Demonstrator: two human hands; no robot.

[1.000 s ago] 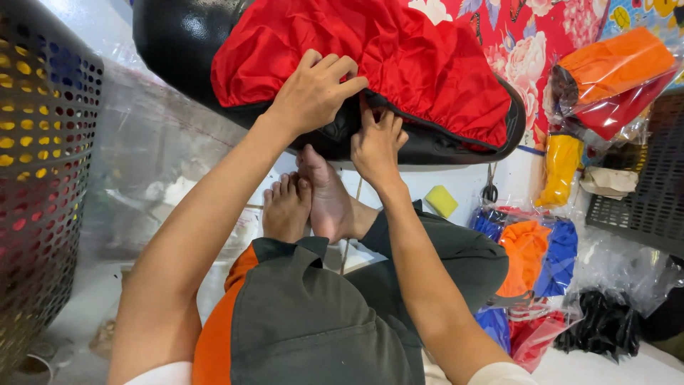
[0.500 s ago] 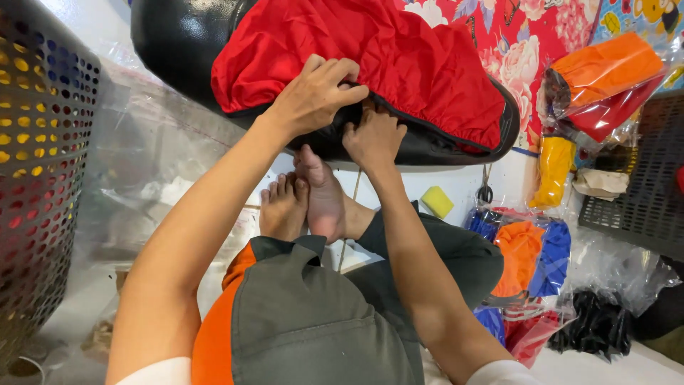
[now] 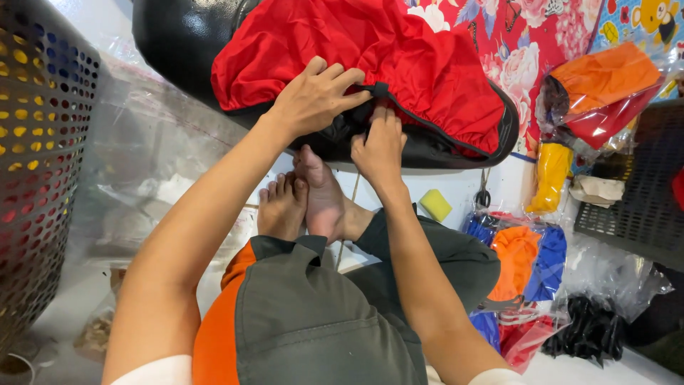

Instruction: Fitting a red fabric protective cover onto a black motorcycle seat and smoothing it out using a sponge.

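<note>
L hand [image 3: 313,100]: flat on red cover [image 3: 370,57], fingers by black tab [image 3: 379,89].
R hand [image 3: 379,146]: gripping cover hem over black seat [image 3: 185,50].
Nearby: yellow sponge [image 3: 435,205], packed cloth bags [image 3: 524,271], perforated basket [image 3: 35,164].

Bright, even daylight-like light, soft faint shadows under the bare forearms, white glare on the crinkled clear plastic sheeting [image 3: 153,167] at 9 o'clock, sheen on the glossy black padded seat [image 3: 182,43] at 11 o'clock, sharp centre, wide-angle bending of the dark perforated plastic basket [image 3: 32,164] at the left edge.
</note>
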